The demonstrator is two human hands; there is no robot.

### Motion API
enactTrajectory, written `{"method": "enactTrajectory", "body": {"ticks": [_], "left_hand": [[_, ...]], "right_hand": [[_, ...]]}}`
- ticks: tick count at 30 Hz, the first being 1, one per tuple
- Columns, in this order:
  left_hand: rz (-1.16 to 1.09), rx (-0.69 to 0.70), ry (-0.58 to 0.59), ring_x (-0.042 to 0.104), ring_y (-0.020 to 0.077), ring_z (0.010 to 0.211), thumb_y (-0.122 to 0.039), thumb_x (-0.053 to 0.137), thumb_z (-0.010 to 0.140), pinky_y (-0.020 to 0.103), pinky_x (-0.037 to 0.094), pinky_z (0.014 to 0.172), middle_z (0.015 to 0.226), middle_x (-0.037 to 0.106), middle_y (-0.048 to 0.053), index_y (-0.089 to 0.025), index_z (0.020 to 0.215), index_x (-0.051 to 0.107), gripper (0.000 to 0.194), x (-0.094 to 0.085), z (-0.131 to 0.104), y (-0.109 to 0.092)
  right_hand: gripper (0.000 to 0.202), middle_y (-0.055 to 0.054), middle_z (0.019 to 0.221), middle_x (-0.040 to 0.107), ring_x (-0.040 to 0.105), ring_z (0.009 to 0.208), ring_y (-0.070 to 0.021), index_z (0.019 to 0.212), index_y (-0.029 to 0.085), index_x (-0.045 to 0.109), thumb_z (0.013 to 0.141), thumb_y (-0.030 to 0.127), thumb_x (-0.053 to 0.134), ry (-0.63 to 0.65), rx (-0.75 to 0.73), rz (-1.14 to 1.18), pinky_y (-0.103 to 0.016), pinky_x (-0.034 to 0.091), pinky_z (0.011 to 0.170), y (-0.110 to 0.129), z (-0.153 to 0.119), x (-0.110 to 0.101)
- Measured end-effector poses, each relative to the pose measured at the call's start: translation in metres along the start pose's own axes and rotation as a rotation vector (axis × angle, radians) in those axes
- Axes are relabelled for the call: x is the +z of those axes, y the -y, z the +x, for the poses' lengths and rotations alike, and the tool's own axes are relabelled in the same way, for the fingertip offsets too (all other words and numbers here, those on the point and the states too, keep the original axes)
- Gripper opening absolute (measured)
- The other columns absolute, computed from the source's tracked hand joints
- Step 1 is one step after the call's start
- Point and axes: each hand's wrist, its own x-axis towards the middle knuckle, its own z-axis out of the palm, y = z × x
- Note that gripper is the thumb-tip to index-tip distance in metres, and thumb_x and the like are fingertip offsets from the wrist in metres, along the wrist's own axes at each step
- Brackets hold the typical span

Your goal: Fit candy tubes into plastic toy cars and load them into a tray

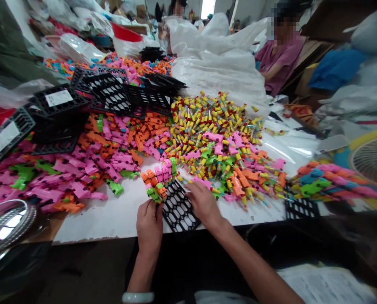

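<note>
The left hand [149, 224] grips the near-left edge of a black honeycomb tray [179, 210] at the table's front edge; the right hand [203, 203] rests fingers-down on the tray's right side, whether pinching anything cannot be told; coloured toy pieces [158, 179] stand in its far cells; a yellow-capped tube heap [213, 126] lies beyond; stacked black trays [58, 114] sit far left.

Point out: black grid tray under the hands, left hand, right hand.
black grid tray [180, 211], head view, bare honeycomb middle.
left hand [149, 223], head view, back of hand.
right hand [204, 202], head view, back of hand.
</note>
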Motion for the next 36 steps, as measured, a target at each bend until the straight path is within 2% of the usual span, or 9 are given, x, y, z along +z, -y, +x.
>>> {"method": "enactTrajectory", "body": {"ticks": [2, 5, 11, 14, 18, 21, 24, 29, 36], "left_hand": [[0.017, 0.007, 0.004, 0.057, 0.0254, 0.093, -0.029, 0.051, 0.092, 0.040, 0.050, 0.084, 0.094, 0.064, 0.011, -0.016, 0.095, 0.062, 0.018, -0.004, 0.001, 0.005], [0.023, -0.003, 0.030, 0.057, 0.0257, 0.092, -0.030, 0.051, 0.092, 0.040, 0.050, 0.083, 0.091, 0.063, 0.010, -0.017, 0.090, 0.061, 0.016, -0.007, 0.002, 0.010], [-0.014, -0.018, 0.070, 0.055, 0.0253, 0.091, -0.028, 0.050, 0.092, 0.038, 0.049, 0.080, 0.091, 0.061, 0.009, -0.016, 0.092, 0.060, 0.016, -0.008, 0.001, 0.011], [-0.017, -0.021, 0.083, 0.055, 0.0249, 0.090, -0.028, 0.050, 0.092, 0.038, 0.049, 0.080, 0.091, 0.061, 0.009, -0.017, 0.092, 0.060, 0.015, -0.011, -0.003, 0.011], [-0.029, -0.024, 0.118, 0.055, 0.0251, 0.093, -0.026, 0.050, 0.092, 0.038, 0.048, 0.082, 0.093, 0.061, 0.009, -0.017, 0.093, 0.060, 0.013, -0.014, -0.006, 0.009], [-0.042, -0.021, 0.122, 0.055, 0.0247, 0.092, -0.024, 0.050, 0.092, 0.038, 0.048, 0.082, 0.092, 0.061, 0.009, -0.017, 0.093, 0.060, 0.012, -0.014, -0.007, 0.009], [-0.049, -0.007, 0.113, 0.055, 0.0248, 0.094, -0.024, 0.051, 0.092, 0.038, 0.048, 0.084, 0.095, 0.061, 0.009, -0.016, 0.097, 0.061, 0.014, -0.013, -0.007, 0.010], [-0.030, 0.006, 0.092, 0.056, 0.0247, 0.095, -0.024, 0.050, 0.092, 0.038, 0.049, 0.083, 0.096, 0.062, 0.010, -0.017, 0.100, 0.061, 0.015, -0.013, -0.008, 0.010], [-0.049, -0.025, 0.091, 0.056, 0.0253, 0.093, -0.027, 0.049, 0.092, 0.039, 0.049, 0.083, 0.094, 0.063, 0.009, -0.019, 0.095, 0.061, 0.016, -0.012, -0.007, 0.011]], "right_hand": [[0.015, -0.011, 0.095, 0.061, 0.058, 0.087, -0.0235, 0.099, 0.017, 0.063, 0.087, 0.026, 0.059, -0.061, 0.115, -0.336, -0.034, 0.048, 0.073, -0.017, -0.006, -0.027], [0.016, -0.012, 0.089, 0.059, 0.058, 0.084, -0.0258, 0.085, 0.016, 0.064, 0.081, 0.031, 0.068, 0.047, 0.197, -0.635, -0.034, 0.044, 0.067, -0.038, -0.007, -0.054], [0.011, -0.009, 0.090, 0.063, 0.060, 0.073, -0.0189, 0.082, 0.018, 0.061, 0.087, 0.027, 0.058, 0.090, 0.235, -0.489, -0.029, 0.038, 0.058, -0.025, 0.002, -0.062], [0.017, -0.003, 0.077, 0.064, 0.058, 0.055, -0.0122, 0.087, 0.020, 0.057, 0.093, 0.032, 0.048, 0.172, 0.291, -0.026, -0.026, 0.040, 0.055, -0.006, 0.005, -0.051], [0.015, 0.005, 0.070, 0.060, 0.058, 0.046, -0.0098, 0.089, 0.022, 0.047, 0.087, 0.036, 0.052, 0.328, 0.398, 0.770, -0.022, 0.044, 0.047, 0.014, 0.007, -0.010], [0.021, 0.006, 0.063, 0.058, 0.061, 0.051, -0.0118, 0.090, 0.022, 0.047, 0.081, 0.036, 0.059, 0.309, 0.422, 1.019, -0.023, 0.047, 0.048, 0.021, 0.011, 0.023], [0.020, 0.004, 0.064, 0.063, 0.061, 0.054, -0.0121, 0.091, 0.020, 0.049, 0.081, 0.034, 0.060, 0.321, 0.391, 1.048, -0.023, 0.047, 0.052, 0.021, 0.015, 0.041], [0.007, 0.005, 0.063, 0.060, 0.059, 0.056, -0.0113, 0.088, 0.020, 0.056, 0.085, 0.025, 0.055, 0.305, 0.216, 0.796, -0.022, 0.045, 0.057, 0.018, 0.013, 0.044], [0.018, -0.003, 0.094, 0.068, 0.062, 0.083, -0.0160, 0.099, 0.022, 0.061, 0.086, 0.015, 0.050, 0.247, 0.017, 0.448, -0.025, 0.048, 0.074, 0.026, 0.011, 0.043]]}}
